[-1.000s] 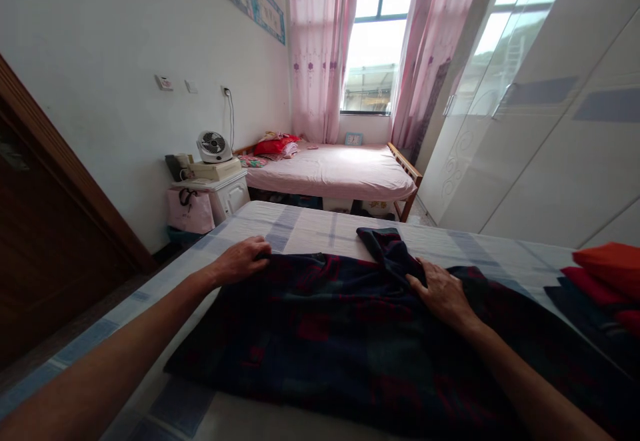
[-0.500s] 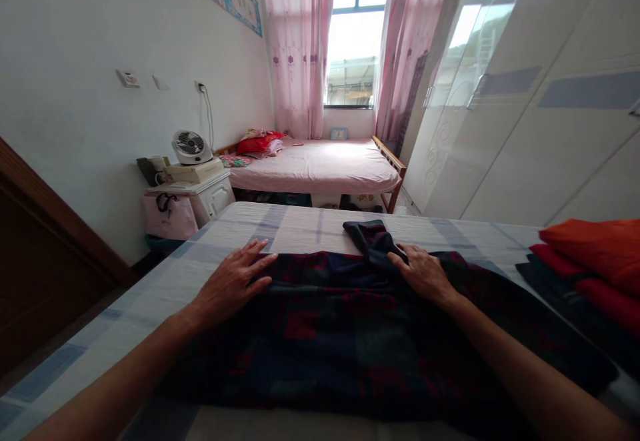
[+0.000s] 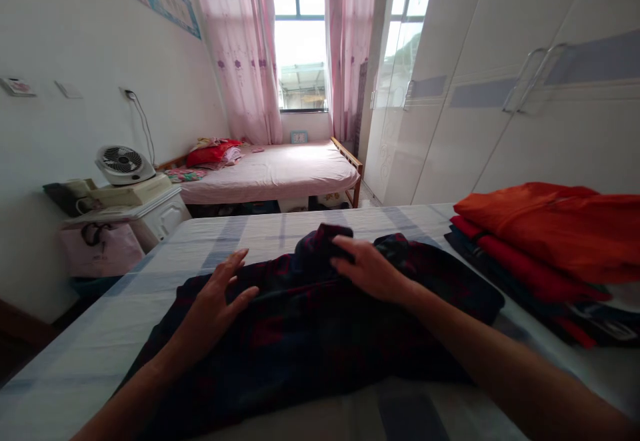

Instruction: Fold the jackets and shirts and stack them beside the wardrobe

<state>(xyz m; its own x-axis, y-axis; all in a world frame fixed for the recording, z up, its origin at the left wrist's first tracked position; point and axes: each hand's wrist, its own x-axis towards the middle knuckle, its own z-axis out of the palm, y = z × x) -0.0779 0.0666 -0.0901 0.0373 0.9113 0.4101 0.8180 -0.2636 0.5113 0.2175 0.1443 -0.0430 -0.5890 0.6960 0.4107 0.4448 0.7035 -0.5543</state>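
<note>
A dark plaid shirt [image 3: 280, 334], navy, green and red, lies spread across the bed in front of me. My left hand [image 3: 220, 294] is open over its left part, thumb and fingers apart, with no cloth between them. At the shirt's far edge, my right hand [image 3: 370, 267] has its fingers and thumb closed on a folded-up flap [image 3: 320, 247] of the same cloth. Whether this flap is a sleeve or the collar I cannot tell. My right forearm covers some of the shirt's right side.
A stack of folded clothes [image 3: 545, 241], orange on top, lies on the bed [image 3: 270, 231] to the right. Beyond stands a second bed [image 3: 295, 167] with pink bedding. A small fan [image 3: 125, 164] sits on a white cabinet [image 3: 165, 217] at left; a white wardrobe [image 3: 460, 141] lines the right.
My view has turned right, bringing more of the clothes stack in. The right hand has lifted and bunched the flap leftward. My left hand's fingers have risen off the shirt's far edge.
</note>
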